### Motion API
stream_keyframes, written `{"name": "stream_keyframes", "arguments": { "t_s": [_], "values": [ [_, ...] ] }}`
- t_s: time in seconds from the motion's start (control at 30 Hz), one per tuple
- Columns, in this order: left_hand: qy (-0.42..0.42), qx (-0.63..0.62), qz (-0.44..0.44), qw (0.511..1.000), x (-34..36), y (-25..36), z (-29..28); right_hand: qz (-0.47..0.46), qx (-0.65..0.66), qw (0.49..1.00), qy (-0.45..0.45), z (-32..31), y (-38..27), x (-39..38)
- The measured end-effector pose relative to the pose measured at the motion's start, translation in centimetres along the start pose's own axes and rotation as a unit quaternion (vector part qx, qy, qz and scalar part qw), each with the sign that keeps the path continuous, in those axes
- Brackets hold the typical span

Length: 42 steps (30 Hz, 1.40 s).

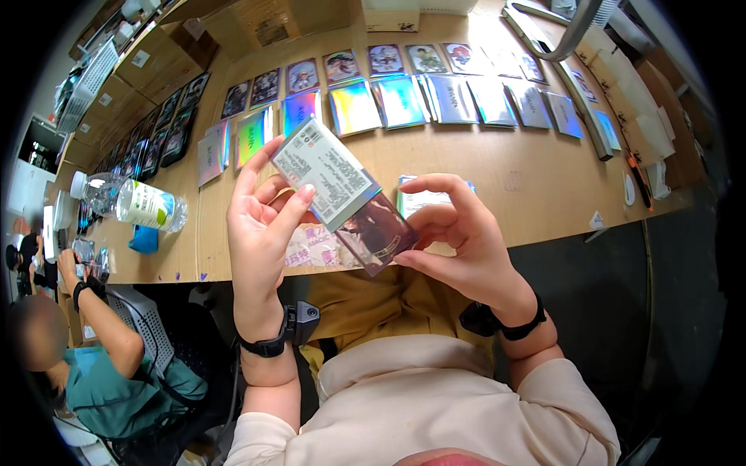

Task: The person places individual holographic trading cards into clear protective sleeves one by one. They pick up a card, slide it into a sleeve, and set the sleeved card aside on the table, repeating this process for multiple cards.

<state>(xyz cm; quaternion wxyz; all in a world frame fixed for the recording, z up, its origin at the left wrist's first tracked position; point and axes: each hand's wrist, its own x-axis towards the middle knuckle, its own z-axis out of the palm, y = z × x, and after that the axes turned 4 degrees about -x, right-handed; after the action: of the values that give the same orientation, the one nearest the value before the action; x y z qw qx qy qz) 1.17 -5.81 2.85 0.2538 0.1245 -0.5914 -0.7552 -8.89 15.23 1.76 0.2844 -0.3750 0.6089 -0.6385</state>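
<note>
My left hand (260, 213) grips a flat silver packet (322, 171) with small print on its face, thumb in front and fingers behind. Out of the packet's lower end sticks a dark illustrated card (378, 233), tilted down to the right. The thumb and fingers of my right hand (466, 241) pinch that card by its right edge. How much of the card lies inside the packet is hidden. Below my hands, on the table, lie a pink-and-white printed wrapper (315, 248) and a small stack of white-faced packets (420, 199), partly covered by the right hand.
Stacks of shiny rainbow packets (404, 101) form a row across the table (497, 155), with illustrated cards (385, 60) behind them. A plastic bottle (148, 206) lies at left. A lamp stand (571, 39) and orange cutter (639, 182) are at right. A co-worker (116, 373) sits at left.
</note>
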Motion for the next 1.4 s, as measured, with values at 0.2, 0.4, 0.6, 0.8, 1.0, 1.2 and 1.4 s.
{"name": "stream_keyframes", "arguments": {
  "t_s": [0.2, 0.4, 0.6, 0.8, 1.0, 1.2, 1.4],
  "values": [
    [-0.081, 0.029, -0.001, 0.996, 1.9, 0.3, 4.7, -0.017, 0.035, 0.996, 0.074, -2.9, -0.2, -1.7],
    [-0.126, 0.073, -0.011, 0.989, 4.0, 0.4, 8.3, -0.053, 0.042, 0.99, 0.121, -5.2, 0.6, -2.7],
    [-0.138, 0.098, -0.003, 0.986, 5.1, 0.2, 10.7, -0.086, -0.01, 0.986, 0.143, -6.9, 1.1, -3.2],
    [-0.155, 0.083, -0.03, 0.984, 4.9, -0.1, 11.5, -0.122, -0.055, 0.977, 0.167, -7.6, 1.6, -3.1],
    [-0.179, 0.074, -0.061, 0.979, 2.9, -1.0, 13.1, -0.14, -0.105, 0.955, 0.24, -7.8, 1.9, -2.6],
    [-0.21, 0.085, -0.152, 0.962, 3.0, -1.3, 12.3, -0.331, -0.553, 0.751, 0.145, -10.1, 0.2, -2.9],
    [-0.239, 0.186, -0.029, 0.953, 2.1, -1.0, 10.7, -0.227, -0.442, 0.842, 0.21, -13.5, -1.8, -2.9]
  ]
}}
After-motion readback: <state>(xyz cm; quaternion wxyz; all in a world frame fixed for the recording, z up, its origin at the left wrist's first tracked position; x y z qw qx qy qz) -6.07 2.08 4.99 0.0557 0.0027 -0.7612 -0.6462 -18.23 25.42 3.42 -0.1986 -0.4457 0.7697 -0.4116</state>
